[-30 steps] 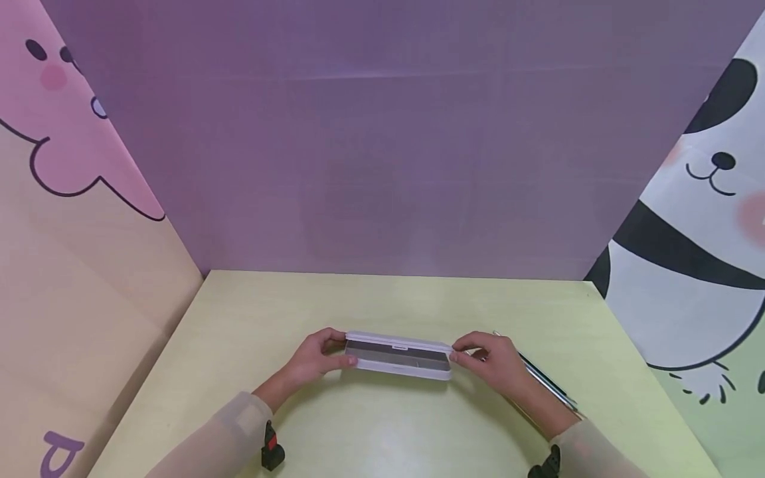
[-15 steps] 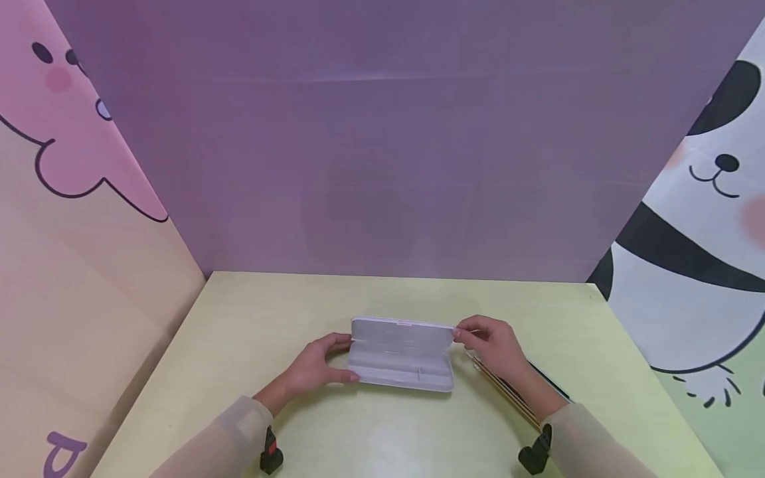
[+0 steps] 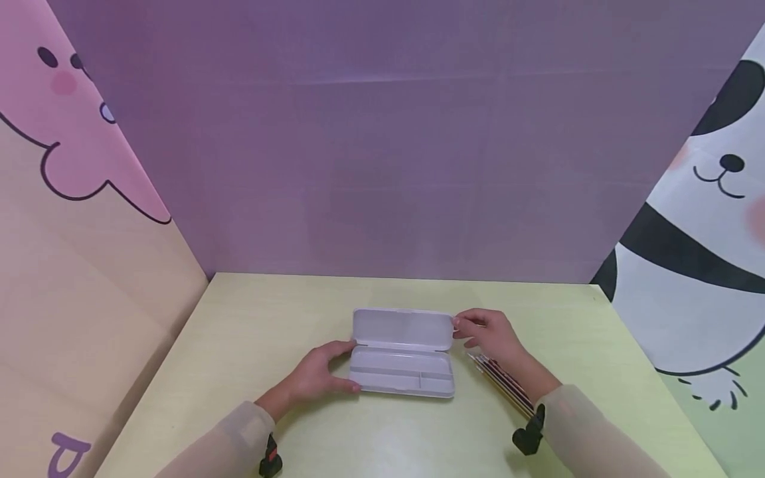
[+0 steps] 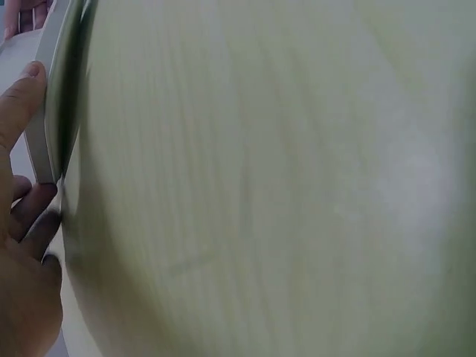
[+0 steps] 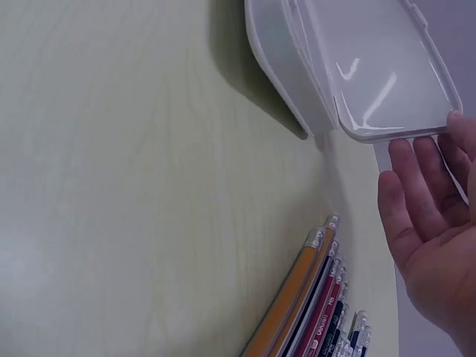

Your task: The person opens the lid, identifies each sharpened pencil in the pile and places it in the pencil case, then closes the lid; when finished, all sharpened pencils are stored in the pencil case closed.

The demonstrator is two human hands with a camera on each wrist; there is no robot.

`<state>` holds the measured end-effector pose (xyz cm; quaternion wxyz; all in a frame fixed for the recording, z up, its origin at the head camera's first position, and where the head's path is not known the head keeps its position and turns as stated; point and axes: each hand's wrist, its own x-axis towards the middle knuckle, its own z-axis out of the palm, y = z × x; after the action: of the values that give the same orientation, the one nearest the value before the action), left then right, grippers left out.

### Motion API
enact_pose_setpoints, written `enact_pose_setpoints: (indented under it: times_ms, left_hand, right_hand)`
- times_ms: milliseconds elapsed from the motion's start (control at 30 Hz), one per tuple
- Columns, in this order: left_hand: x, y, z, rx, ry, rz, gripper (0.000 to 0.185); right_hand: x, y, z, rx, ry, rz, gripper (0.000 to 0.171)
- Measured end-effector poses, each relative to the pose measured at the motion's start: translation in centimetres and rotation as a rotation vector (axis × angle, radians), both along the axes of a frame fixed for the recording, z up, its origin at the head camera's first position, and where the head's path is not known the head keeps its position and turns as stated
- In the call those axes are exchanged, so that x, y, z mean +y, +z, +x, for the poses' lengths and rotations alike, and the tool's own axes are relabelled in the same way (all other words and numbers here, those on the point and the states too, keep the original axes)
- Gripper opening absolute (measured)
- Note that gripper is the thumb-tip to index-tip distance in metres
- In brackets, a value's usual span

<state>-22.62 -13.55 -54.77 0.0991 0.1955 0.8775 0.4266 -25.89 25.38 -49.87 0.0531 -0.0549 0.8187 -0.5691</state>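
Note:
A white plastic pencil case (image 3: 382,382) lies unfolded at the middle of the table, its lid (image 3: 403,328) swung back to the far side. Inside the base, low dividers mark off compartments, and nothing lies in them. My left hand (image 3: 313,375) grips the left end of the base, thumb at the near corner. In the left wrist view that thumb presses the case wall (image 4: 37,149). At the lid's right edge, my right hand (image 3: 493,335) pinches the rim, thumb above and fingers below in the right wrist view. Several pencils (image 5: 320,305) lie bunched beneath the right forearm.
The pale wooden table (image 3: 275,305) meets a purple back panel (image 3: 382,166). A pink cartoon panel (image 3: 72,133) stands on the left, a panda panel (image 3: 687,265) on the right. Small black cameras (image 3: 528,431) hang at the wrists.
The case's lid has swung back from nearly closed to fully unfolded, the right hand moving away with its edge. The left hand has stayed at the left end as the base tipped flatter.

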Motion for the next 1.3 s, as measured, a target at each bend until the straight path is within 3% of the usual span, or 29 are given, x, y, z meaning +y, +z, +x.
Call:
enact_pose_setpoints:
  times_ms: [233,600,833,1133,1300]
  left_hand:
    - [-0.4,0.1,-0.1,0.050,0.002,-0.031,0.094]
    - [0.0,0.3,-0.4,0.093,-0.007,-0.099,0.094]
    - [0.1,0.4,-0.4,0.060,-0.016,-0.080,0.094]
    - [0.1,0.6,-0.7,0.100,-0.009,-0.138,0.092]
    - [0.1,0.3,-0.7,0.073,0.005,-0.123,0.092]
  right_hand:
    - [-0.7,-0.1,-0.7,-0.071,0.033,-0.043,0.036]
    - [-1.1,-0.3,-1.4,-0.068,-0.012,-0.073,0.039]
    - [-1.2,-0.4,-1.7,-0.104,-0.041,-0.031,0.036]
    - [-1.9,-0.6,-2.5,-0.161,-0.118,0.077,0.033]
    - [-2.3,-0.7,-2.8,-0.182,-0.133,0.119,0.033]
